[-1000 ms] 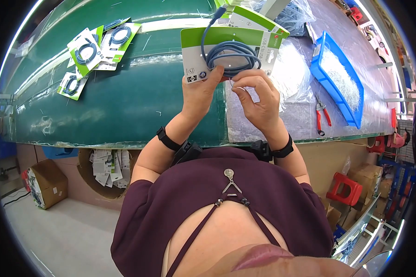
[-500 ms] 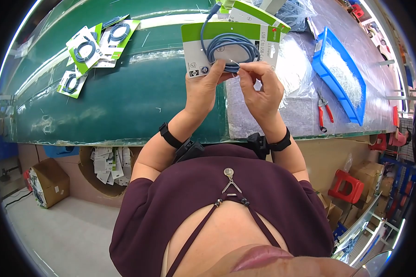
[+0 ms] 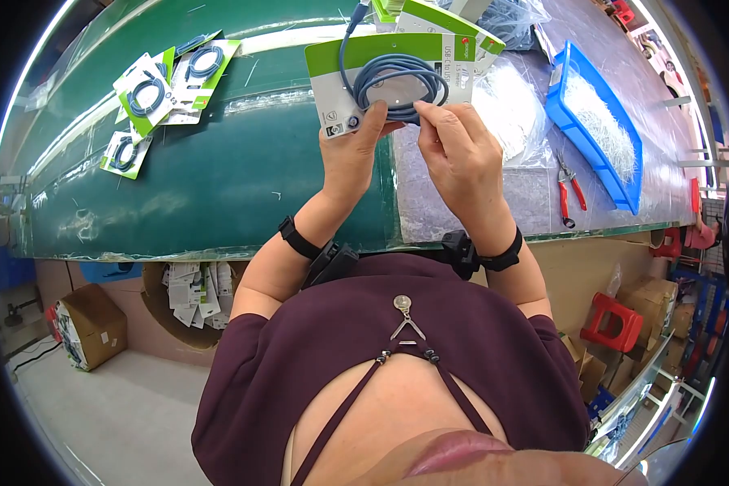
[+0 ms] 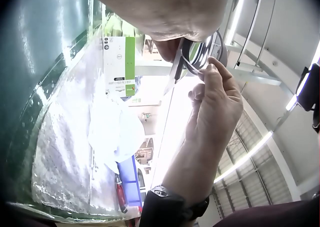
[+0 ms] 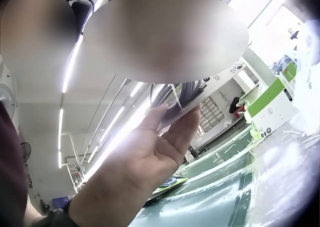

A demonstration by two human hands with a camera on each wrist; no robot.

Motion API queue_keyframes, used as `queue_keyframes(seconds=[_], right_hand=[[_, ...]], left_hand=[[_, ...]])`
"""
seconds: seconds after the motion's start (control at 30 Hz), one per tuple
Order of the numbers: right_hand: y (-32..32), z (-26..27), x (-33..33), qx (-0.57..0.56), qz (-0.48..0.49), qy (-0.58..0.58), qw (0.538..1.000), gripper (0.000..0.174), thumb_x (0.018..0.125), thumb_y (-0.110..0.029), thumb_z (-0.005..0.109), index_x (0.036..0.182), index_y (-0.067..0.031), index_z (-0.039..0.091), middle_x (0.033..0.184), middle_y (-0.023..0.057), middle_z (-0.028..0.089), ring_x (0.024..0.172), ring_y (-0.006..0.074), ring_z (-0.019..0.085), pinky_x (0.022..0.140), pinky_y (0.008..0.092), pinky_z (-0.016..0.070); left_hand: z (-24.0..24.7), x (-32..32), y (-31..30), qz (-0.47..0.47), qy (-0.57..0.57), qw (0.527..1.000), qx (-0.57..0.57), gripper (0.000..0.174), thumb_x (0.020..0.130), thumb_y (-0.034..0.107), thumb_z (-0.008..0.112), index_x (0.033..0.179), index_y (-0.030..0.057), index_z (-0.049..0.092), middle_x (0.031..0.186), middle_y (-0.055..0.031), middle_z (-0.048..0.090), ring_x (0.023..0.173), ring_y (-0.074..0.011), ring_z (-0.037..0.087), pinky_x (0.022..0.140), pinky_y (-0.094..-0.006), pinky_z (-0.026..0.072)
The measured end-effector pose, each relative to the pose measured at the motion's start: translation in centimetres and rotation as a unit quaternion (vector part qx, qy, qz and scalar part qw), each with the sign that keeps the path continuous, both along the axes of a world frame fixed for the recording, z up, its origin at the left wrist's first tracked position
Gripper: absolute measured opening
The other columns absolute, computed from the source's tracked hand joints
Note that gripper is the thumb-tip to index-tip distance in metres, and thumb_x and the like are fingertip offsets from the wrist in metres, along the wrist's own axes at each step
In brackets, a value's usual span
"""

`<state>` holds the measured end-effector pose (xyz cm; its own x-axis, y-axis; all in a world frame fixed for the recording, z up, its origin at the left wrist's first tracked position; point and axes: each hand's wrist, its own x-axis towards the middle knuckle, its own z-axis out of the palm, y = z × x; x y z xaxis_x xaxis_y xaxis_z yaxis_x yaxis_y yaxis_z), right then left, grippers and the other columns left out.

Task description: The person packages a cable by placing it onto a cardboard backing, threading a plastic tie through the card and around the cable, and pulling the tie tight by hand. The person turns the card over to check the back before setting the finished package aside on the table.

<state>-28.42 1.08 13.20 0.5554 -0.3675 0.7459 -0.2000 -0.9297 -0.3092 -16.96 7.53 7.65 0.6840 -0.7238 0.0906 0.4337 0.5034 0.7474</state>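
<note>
In the head view, my left hand (image 3: pixel 350 158) grips a green and white cable card (image 3: pixel 326 89) by its lower edge, the thumb pressed on the front. A coiled blue USB cable (image 3: pixel 417 69) lies against the card, one plug end rising past its top left. My right hand (image 3: pixel 466 162) is at the coil's lower right, index finger and thumb together. A thin white tie (image 5: pixel 176 94) crosses the coil in the right wrist view. The left wrist view shows the right fingertips pinching the tie (image 4: pixel 191 68); in the head view this hand covers it.
Several carded cables (image 3: pixel 146 97) lie on the green mat at left. A blue tray (image 3: pixel 571 121) of thin white strips stands at right, beside red-handled cutters (image 3: pixel 571 190). More cards (image 3: pixel 429 18) and a clear bag (image 3: pixel 514 32) are behind the held card.
The card has shifted slightly up and left. My right hand has turned, its back now more to the head camera, and the white tie seen there earlier is covered.
</note>
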Motion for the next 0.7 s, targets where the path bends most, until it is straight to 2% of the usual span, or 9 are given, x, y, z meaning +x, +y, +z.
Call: queue_keyframes(seconds=[0.13,0.7], right_hand=[[0.19,0.38,-0.14,0.021,0.009,0.016,1.000,0.021,0.074,0.007,0.067,0.093,-0.0013,0.066,0.077,0.0100,0.059,0.061,0.0225,0.059,0.054,0.0318,0.0474],[0.29,0.23,0.28,0.021,0.003,0.043,0.999,0.020,0.074,0.007,0.066,0.092,-0.0007,0.065,0.077,0.0105,0.058,0.062,0.0235,0.059,0.055,0.0324,0.0477]], left_hand=[[-0.38,0.13,-0.06,0.006,-0.022,1.000,0.009,0.025,0.088,0.005,0.063,0.110,-0.0040,0.055,0.098,-0.0109,0.064,0.083,-0.0178,0.066,0.073,-0.0331,0.0596],[-0.78,0.33,0.35,0.019,-0.053,0.998,0.018,0.024,0.087,0.005,0.064,0.107,-0.0054,0.057,0.097,-0.0099,0.065,0.081,-0.0149,0.065,0.072,-0.0313,0.0598]])
